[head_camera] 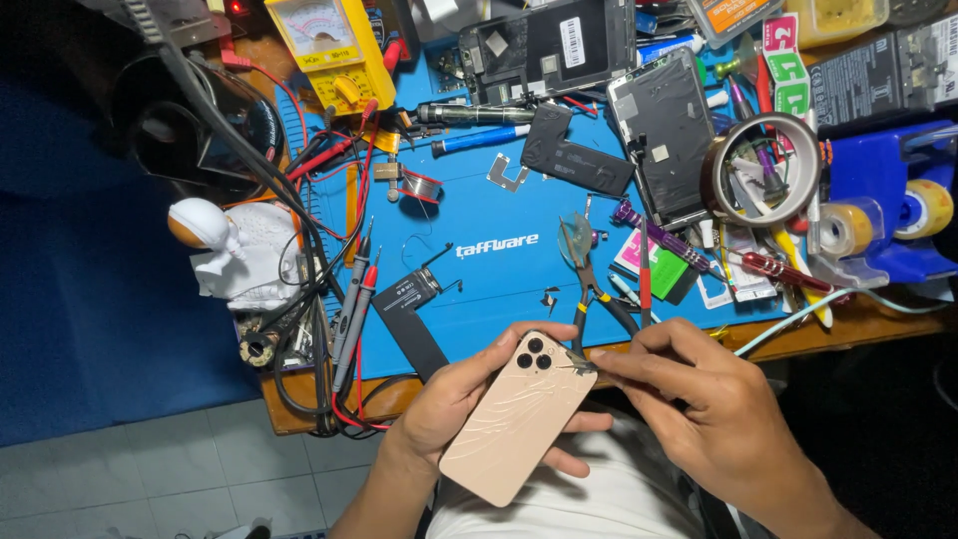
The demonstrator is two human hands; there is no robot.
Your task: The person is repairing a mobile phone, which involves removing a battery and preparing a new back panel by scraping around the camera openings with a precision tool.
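Note:
My left hand [449, 399] grips a gold phone [514, 424] with a cracked back, camera cluster at its upper end, held over my lap at the desk's near edge. My right hand [689, 389] pinches a thin metal tool [582, 365] whose tip touches the phone's upper right corner, beside the cameras. Dark-handled pliers [589, 289] lie on the blue mat [479, 289] just beyond my fingers.
On the mat lie a black flex part [409, 299], a black battery-like piece [574, 155], an opened phone frame [664, 135] and screwdrivers. A yellow multimeter [334, 50] with red probes, tape rolls [763, 170] and a white figurine [235, 250] crowd the desk.

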